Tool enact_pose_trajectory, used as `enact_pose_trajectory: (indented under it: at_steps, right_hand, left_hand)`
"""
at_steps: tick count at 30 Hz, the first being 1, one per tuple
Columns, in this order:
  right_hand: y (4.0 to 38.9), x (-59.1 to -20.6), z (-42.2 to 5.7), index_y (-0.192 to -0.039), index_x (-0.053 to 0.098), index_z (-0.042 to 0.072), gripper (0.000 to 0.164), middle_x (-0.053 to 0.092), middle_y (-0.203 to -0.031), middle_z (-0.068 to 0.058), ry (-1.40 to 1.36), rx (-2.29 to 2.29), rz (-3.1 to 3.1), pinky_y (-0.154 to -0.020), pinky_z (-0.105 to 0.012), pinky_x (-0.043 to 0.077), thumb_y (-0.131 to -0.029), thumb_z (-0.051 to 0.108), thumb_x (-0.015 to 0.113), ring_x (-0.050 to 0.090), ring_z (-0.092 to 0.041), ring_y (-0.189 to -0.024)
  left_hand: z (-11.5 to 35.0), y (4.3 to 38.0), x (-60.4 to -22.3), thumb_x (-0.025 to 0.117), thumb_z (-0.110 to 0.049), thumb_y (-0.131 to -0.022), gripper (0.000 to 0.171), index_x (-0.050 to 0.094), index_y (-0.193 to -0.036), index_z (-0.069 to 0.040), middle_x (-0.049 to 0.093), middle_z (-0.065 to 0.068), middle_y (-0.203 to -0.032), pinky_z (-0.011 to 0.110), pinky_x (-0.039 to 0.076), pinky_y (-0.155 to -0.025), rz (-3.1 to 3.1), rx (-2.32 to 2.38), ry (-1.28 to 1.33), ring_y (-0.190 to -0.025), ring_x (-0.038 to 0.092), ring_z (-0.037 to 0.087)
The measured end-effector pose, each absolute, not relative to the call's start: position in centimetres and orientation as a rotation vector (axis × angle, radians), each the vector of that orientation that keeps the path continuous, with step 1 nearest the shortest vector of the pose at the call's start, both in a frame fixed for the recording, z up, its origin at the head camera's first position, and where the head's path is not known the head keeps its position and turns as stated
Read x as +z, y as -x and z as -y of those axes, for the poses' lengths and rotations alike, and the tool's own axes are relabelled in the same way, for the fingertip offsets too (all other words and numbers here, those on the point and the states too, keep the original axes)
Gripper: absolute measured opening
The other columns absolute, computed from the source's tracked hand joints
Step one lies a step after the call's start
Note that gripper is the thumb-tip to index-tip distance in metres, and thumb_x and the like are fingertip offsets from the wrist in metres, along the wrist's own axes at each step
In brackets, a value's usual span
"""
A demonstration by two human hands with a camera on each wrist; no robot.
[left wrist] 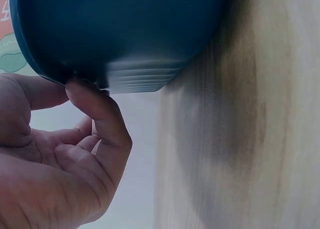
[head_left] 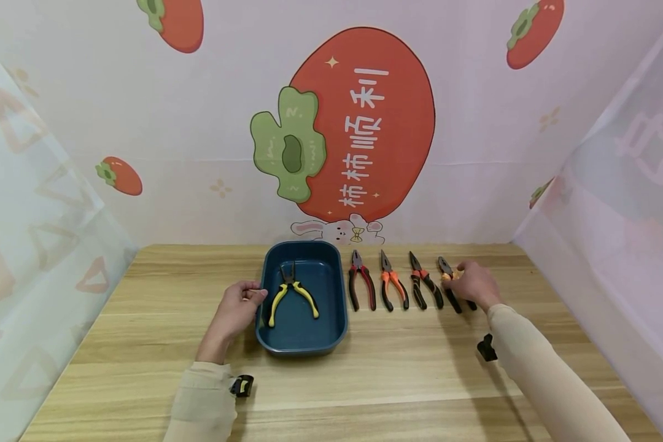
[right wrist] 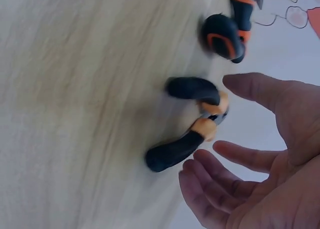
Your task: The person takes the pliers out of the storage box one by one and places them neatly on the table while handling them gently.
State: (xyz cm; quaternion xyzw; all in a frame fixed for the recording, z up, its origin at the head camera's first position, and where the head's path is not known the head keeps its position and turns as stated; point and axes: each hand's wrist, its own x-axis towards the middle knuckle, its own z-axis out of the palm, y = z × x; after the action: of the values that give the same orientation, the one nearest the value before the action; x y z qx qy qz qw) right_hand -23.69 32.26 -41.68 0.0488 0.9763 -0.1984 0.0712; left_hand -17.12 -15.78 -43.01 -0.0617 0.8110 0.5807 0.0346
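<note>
My left hand [head_left: 240,312] pinches the left rim of a deep blue tray [head_left: 301,352] between thumb and index finger, as the left wrist view shows up close. Inside the tray lies a pair of pliers with yellow handles [head_left: 290,280], its handles spread. On the right, my right hand [head_left: 475,283] hovers over the rightmost pliers, a black-handled pair with light orange collars [right wrist: 175,150]. In the right wrist view the thumb and fingers are spread around this pair, with a gap to the handles. The hand partly covers these pliers in the head view.
Between the tray and my right hand, more pliers lie in a row: red-and-black pliers [head_left: 356,268], orange pliers [head_left: 387,276] and black pliers with orange stripes [head_left: 417,276]. Wood-grain table [head_left: 364,393] extends toward me. A printed cloth [head_left: 210,123] stands behind and at both sides.
</note>
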Motion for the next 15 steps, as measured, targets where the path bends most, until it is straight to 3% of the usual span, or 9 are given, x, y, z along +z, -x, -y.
enact_pose_trajectory:
  at_steps: [4,9,15]
  right_hand:
    - [23.5,-40.8,-31.2,-0.137,0.05,-0.012,0.064,0.062,-0.12,-0.033,-0.118,-0.596,-2.963,-0.08,-0.056,0.051,-0.097,0.036,0.064,0.062,-0.046,-0.101]
    - [23.1,-39.5,-29.2,-0.132,0.056,-0.009,0.057,0.069,-0.094,-0.018,-0.031,-0.621,-3.003,-0.069,-0.046,0.051,-0.097,0.033,0.066,0.063,-0.029,-0.076]
    - [22.7,-37.9,-26.1,-0.129,0.06,-0.007,0.053,0.068,-0.104,-0.021,0.104,-0.599,-3.056,-0.072,-0.048,0.053,-0.096,0.035,0.068,0.065,-0.029,-0.079]
  left_hand:
    - [15.7,17.0,-42.9,0.055,-0.008,-0.104,0.034,0.049,-0.129,0.015,0.051,0.011,-0.093,0.026,0.045,-0.058,-2.492,1.793,0.173,-0.074,0.049,0.019]
    - [15.8,17.0,-42.9,0.055,-0.007,-0.104,0.033,0.048,-0.129,0.015,0.048,0.008,-0.091,0.025,0.043,-0.056,-2.475,1.815,0.164,-0.07,0.047,0.016]
    - [15.8,17.1,-42.8,0.053,-0.005,-0.105,0.03,0.048,-0.128,0.014,0.047,0.009,-0.092,0.026,0.044,-0.057,-2.473,1.824,0.158,-0.073,0.046,0.017]
